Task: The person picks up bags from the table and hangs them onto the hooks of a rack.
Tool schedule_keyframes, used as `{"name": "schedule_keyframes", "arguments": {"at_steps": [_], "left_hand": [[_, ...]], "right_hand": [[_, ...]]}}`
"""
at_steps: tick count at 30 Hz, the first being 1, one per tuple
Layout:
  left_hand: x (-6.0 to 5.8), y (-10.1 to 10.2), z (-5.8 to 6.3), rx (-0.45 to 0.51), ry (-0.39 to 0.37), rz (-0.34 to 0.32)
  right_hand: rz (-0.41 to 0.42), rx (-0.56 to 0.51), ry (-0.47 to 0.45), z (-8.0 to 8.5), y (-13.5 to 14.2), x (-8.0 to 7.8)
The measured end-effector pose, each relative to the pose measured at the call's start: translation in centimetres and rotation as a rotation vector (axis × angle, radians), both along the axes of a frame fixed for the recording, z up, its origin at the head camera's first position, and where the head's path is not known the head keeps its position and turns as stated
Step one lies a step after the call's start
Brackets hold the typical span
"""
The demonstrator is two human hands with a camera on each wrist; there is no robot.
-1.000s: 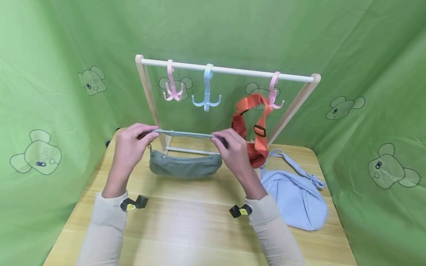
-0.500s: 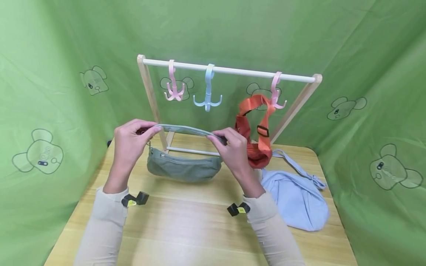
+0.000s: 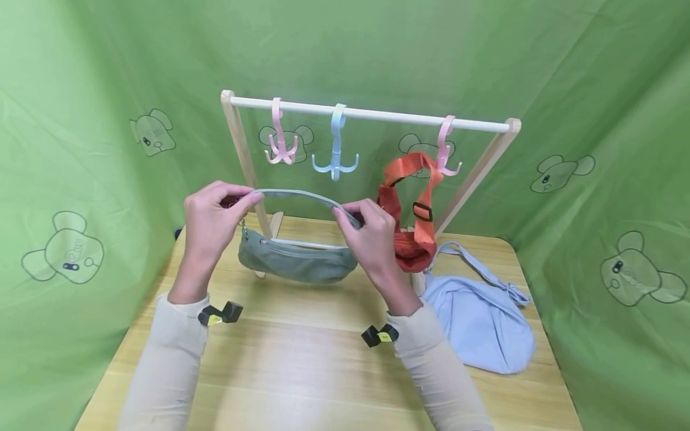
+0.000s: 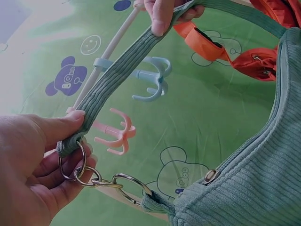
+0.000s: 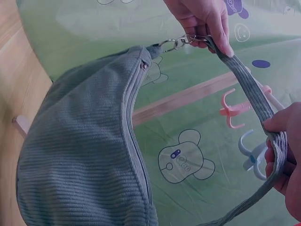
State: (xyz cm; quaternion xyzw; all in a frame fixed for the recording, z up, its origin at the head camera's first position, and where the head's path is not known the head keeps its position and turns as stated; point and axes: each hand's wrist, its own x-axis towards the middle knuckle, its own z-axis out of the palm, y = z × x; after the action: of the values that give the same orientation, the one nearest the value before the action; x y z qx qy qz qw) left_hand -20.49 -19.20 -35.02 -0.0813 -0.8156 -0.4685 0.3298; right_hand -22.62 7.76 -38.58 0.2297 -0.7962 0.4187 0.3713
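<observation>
A green corduroy bag (image 3: 295, 261) (image 4: 263, 183) (image 5: 89, 160) hangs above the table by its strap (image 3: 293, 195) (image 4: 117, 77) (image 5: 254, 94). My left hand (image 3: 212, 212) (image 4: 37, 165) pinches the strap's left end by the metal rings (image 4: 82, 172). My right hand (image 3: 366, 230) (image 5: 284, 155) grips the strap's right end. A wooden rack (image 3: 372, 114) behind carries a pink hook (image 3: 280, 149), a blue hook (image 3: 335, 158) and a second pink hook (image 3: 446, 157). An orange bag (image 3: 412, 239) hangs from that right pink hook.
A light blue cloth bag (image 3: 477, 317) lies on the wooden table (image 3: 302, 359) at the right, near the rack's foot. Green cloth with bear prints (image 3: 61, 251) walls in the table on three sides.
Both hands have lifted the green bag a little and come closer together, so the strap now arches upward instead of lying taut and flat.
</observation>
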Motion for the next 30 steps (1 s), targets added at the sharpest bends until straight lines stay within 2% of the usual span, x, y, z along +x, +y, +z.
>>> {"name": "schedule_keyframes", "arguments": {"at_steps": [15,30], "left_hand": [[-1.4,0.2,1.2,0.097,-0.042,0.052],[-2.7,0.5,1.9,0.16,-0.063,0.09]], "right_hand": [[-0.02,-0.024,-0.002,1.6,-1.9,-0.8],[-0.007,-0.029,-0.025,2.1,-3.1,-1.6]]}}
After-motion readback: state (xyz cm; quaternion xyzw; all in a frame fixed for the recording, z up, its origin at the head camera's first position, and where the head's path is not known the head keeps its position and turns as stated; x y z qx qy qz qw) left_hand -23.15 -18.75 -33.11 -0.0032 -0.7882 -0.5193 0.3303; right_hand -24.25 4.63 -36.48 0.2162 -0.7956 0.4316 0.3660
